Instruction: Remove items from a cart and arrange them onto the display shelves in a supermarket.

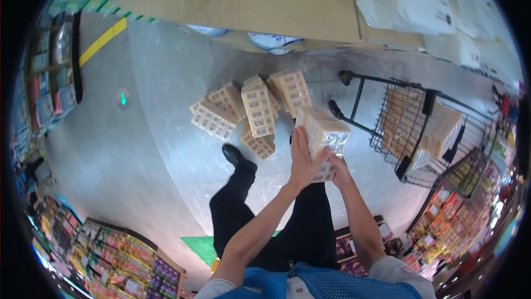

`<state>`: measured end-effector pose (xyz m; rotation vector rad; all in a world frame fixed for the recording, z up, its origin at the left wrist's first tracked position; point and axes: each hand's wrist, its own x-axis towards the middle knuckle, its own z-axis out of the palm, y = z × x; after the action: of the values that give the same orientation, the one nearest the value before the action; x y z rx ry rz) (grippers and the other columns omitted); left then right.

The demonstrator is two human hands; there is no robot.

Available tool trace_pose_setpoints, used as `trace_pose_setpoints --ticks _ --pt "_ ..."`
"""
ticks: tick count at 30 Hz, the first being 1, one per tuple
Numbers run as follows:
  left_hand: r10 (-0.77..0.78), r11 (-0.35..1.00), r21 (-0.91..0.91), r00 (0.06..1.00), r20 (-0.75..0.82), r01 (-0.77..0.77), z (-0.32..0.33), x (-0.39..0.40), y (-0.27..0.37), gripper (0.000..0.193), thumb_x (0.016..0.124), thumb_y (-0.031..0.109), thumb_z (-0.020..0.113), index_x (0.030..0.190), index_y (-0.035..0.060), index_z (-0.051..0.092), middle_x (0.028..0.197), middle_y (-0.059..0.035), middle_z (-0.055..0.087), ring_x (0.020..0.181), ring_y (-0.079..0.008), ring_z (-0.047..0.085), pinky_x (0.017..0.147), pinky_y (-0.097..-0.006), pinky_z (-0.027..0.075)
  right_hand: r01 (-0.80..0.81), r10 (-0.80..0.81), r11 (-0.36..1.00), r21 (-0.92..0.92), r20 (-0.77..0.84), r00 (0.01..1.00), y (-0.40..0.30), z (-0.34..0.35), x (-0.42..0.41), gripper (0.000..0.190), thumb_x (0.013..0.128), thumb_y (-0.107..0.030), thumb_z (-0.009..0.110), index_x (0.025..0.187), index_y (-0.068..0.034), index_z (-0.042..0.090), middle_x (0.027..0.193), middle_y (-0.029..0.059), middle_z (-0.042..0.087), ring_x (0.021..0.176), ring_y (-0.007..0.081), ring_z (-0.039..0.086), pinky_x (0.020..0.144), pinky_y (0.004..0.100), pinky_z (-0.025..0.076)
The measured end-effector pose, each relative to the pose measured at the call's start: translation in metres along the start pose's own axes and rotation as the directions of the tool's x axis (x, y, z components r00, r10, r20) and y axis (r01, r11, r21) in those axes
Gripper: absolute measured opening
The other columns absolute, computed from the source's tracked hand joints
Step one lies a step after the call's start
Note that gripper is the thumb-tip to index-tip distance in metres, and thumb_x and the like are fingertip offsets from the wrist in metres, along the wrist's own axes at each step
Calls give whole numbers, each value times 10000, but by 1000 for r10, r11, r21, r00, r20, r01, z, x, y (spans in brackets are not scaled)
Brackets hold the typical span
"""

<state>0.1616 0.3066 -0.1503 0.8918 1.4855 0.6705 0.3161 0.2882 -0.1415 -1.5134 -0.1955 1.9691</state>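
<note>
Both my hands are on a plastic-wrapped pack of beige packets (321,123), held above the floor in front of my legs. My left hand (305,158) lies against its left side with the fingers stretched along it. My right hand (338,168) grips the lower right part, its thumb near the shiny wrap. Similar packs stand in stacks on the grey floor: a fanned group at the left (215,116), a middle stack (259,110) and a right stack (294,89). One lower pack (258,143) lies near my shoe. The far side of the held pack is hidden.
A black wire shopping cart (400,116) holding more beige packs stands at the right. A wooden display table (269,0) with white packages (406,4) spans the top. Shelves of packaged goods (120,257) stand lower left, others (444,216) lower right, and another shelf (52,75) far left.
</note>
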Motion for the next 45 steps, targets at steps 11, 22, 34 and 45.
trace_pose_setpoints --ticks 11,22,34,45 --pt "-205 979 56 964 171 198 39 -39 -139 1094 908 559 628 1536 -130 54 1591 -375 84 1508 -473 64 1235 -459 112 -169 166 968 184 31 986 135 -86 10 512 955 -220 636 1404 -47 461 1250 92 626 1127 217 642 929 363 549" --pt "-159 932 -323 987 37 163 90 83 -351 834 940 456 638 1508 -12 246 1428 -216 404 1323 -318 424 1111 -396 337 -262 254 965 20 179 950 230 -177 223 748 884 -220 697 1509 -71 315 1361 112 543 1239 229 550 1011 380 472" --pt "-434 791 -411 889 144 453 100 144 -425 740 981 459 523 1554 89 235 1416 -180 469 1292 -295 488 1067 -379 399 -1 71 943 -332 199 977 255 -200 322 1001 808 -370 742 1595 -95 186 1451 154 489 1353 253 458 1116 383 353" --pt "-383 907 139 916 -120 398 62 -1 -400 708 1022 498 475 1388 -108 479 1390 -347 507 1347 -445 460 1117 -417 370 -70 -134 622 -780 -194 972 268 -154 197 781 896 -470 684 1501 -64 402 1483 232 470 1421 299 407 1130 388 366"
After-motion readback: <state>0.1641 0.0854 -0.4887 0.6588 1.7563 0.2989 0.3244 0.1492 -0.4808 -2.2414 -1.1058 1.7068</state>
